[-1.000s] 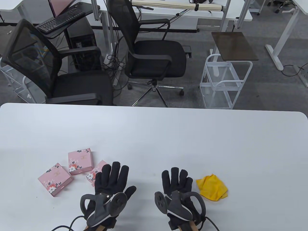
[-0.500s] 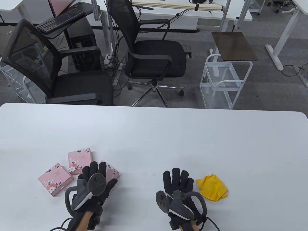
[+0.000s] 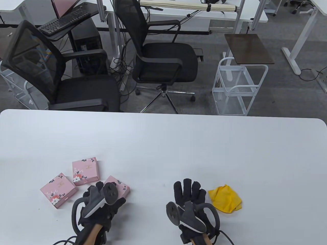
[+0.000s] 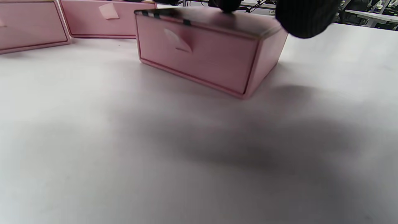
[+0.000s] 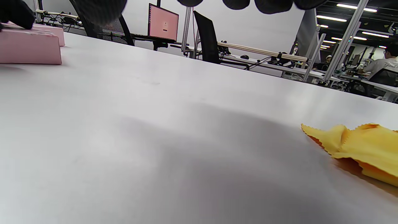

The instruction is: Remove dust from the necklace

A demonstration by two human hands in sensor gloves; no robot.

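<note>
No necklace shows in any view. Three pink floral boxes lie at the table's front left. My left hand [image 3: 102, 201] holds the nearest box [image 3: 121, 187] [image 4: 199, 53], with its fingers curled over the lid and its thumb [image 4: 306, 18] at the right corner. My right hand [image 3: 190, 196] lies flat on the table with straight fingers and holds nothing. Just right of it sits a crumpled yellow cloth [image 3: 224, 199] [image 5: 363, 149], apart from the hand. The right wrist view catches the near box [image 5: 29, 46] at its left edge.
The other two pink boxes [image 3: 85, 171] [image 3: 58, 190] sit left of and behind my left hand. The white table [image 3: 178, 143] stretches bare beyond the hands. Behind its far edge stand black office chairs [image 3: 163, 58] and a white wire cart [image 3: 237, 89].
My left hand swung left from lying flat, curled its fingers over the nearest pink box and drew it a little right and toward the front edge. The right hand stayed put.
</note>
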